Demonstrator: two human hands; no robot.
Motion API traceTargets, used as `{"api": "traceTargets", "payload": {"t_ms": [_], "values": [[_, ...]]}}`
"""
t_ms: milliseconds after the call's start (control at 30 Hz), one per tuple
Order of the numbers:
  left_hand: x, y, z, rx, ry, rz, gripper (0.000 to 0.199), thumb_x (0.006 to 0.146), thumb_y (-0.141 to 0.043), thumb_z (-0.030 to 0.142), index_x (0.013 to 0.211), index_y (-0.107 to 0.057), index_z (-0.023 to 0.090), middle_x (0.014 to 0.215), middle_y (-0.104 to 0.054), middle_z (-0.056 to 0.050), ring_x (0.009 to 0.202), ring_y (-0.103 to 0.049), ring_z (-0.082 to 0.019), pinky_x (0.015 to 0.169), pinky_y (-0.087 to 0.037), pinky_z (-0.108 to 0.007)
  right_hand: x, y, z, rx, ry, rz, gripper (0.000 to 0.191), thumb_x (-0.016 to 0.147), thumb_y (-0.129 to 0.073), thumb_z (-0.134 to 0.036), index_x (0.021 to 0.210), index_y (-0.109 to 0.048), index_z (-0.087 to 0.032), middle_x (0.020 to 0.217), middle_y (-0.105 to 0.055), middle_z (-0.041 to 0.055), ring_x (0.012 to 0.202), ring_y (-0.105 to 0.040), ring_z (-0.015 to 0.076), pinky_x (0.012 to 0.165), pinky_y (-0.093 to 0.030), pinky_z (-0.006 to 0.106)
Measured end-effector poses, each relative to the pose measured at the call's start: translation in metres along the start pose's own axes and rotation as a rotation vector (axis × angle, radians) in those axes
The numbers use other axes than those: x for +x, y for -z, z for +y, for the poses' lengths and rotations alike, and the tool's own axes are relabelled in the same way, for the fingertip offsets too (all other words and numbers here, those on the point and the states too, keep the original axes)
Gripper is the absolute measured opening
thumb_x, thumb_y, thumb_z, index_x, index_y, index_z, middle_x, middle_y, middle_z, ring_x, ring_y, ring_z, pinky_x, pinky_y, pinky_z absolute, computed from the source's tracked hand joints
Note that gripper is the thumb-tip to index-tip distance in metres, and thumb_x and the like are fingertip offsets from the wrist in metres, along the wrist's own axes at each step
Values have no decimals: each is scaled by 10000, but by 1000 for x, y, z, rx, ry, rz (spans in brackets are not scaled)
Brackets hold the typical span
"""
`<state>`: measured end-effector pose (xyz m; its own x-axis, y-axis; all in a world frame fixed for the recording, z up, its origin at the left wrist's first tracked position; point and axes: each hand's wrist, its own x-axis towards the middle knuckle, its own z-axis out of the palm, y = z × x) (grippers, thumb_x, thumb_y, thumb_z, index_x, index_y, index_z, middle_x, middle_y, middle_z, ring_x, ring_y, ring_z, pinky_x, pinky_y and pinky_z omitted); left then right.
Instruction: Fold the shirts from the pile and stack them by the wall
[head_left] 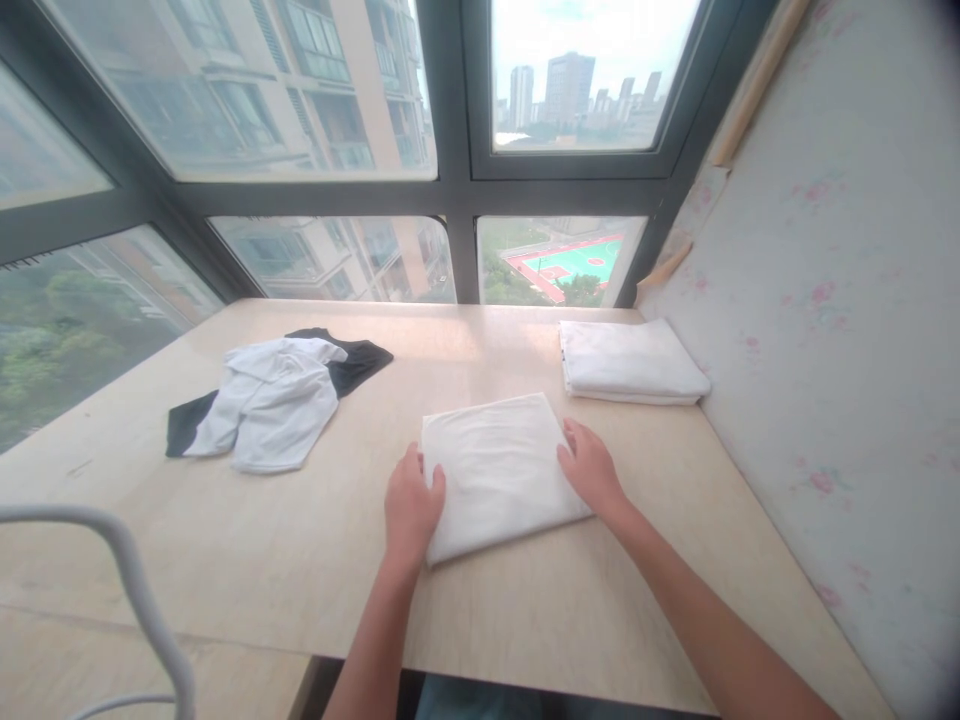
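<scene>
A flat, neatly folded white garment (499, 470) lies slightly turned on the table in front of me; its exact kind does not show. My left hand (414, 505) grips its left edge, with the thumb on top and the fingers at the side. On the opposite edge, my right hand (592, 468) has the same kind of hold, its fingertips partly hidden by the cloth. The fold facing me rests on the tabletop.
Against the right wall sits a stack of folded white cloth (630, 362). A crumpled white and black garment (277, 400) lies at the left on the wooden table (480, 340). A curved grey tube (135, 580) rises at the lower left. Windows border the far side.
</scene>
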<state>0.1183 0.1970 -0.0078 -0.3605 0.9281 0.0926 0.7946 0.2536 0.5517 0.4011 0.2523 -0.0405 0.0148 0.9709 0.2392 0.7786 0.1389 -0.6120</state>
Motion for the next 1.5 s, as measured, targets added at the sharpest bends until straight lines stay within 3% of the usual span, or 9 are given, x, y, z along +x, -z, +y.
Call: {"api": "traceTargets", "payload": {"t_ms": [167,433,633,800,1000,1133,1233,1367,1500], "values": [[11,16,-3,-66,155,-142,481,829,-569,450,1176,-607,120,1041,-728,-165,974,-685,-309,845,-494,-413,14,14,-19,-32,-214,-188,366,813,-562,-264,1134,-639,-106,1042,-702,167,974,-658,278,833,-483,353],[-4,18,-7,-294,169,-250,364,747,-626,493,876,-705,162,887,-748,-117,899,-686,-317,736,-509,-376,1,5,-22,41,-194,-253,243,873,-525,-311,927,-721,-178,890,-740,107,867,-685,245,734,-472,294],[-16,13,10,-537,195,-304,445,826,-533,444,1132,-646,141,1035,-739,-120,900,-697,-264,737,-534,-354,-11,14,-22,163,-202,-169,305,921,-431,-301,1014,-698,-189,961,-735,90,941,-666,233,816,-472,308],[-5,15,53,-956,331,-345,502,767,-659,387,1205,-604,147,1002,-739,-98,781,-693,-204,679,-527,-296,10,49,-22,403,-179,-37,338,894,-465,-335,1086,-700,-187,1089,-727,75,1022,-645,234,903,-472,330],[56,10,154,-1104,51,-372,482,743,-688,389,1152,-640,139,875,-724,-52,724,-661,-177,649,-508,-264,89,136,-8,383,-57,137,342,859,-506,-336,1070,-713,-164,1075,-727,68,998,-645,243,911,-465,361],[121,-25,228,-1061,-174,-338,448,806,-615,396,1207,-621,197,946,-718,-31,800,-659,-174,699,-516,-263,163,192,23,164,-44,259,393,881,-453,-347,1136,-677,-150,1118,-707,75,1018,-633,245,896,-477,352],[151,-74,260,-877,-154,-365,356,882,-544,364,1182,-626,192,981,-705,-38,854,-655,-179,740,-519,-279,198,205,58,-190,-217,127,421,926,-370,-298,1224,-621,-139,1251,-654,107,1126,-600,247,940,-456,327],[152,-140,260,-634,-34,-454,299,905,-611,367,1097,-630,138,1043,-665,-76,901,-643,-187,791,-542,-365,194,179,105,-375,-409,-65,414,868,-509,-287,1208,-617,-77,1218,-655,204,1124,-615,311,926,-472,368],[146,-172,241,-477,1,-486,334,920,-608,378,1172,-596,160,1138,-635,-74,975,-637,-193,840,-550,-400,174,148,127,-466,-489,-114,459,905,-431,-256,1330,-518,-105,1191,-658,211,1101,-632,320,894,-487,408]]}}
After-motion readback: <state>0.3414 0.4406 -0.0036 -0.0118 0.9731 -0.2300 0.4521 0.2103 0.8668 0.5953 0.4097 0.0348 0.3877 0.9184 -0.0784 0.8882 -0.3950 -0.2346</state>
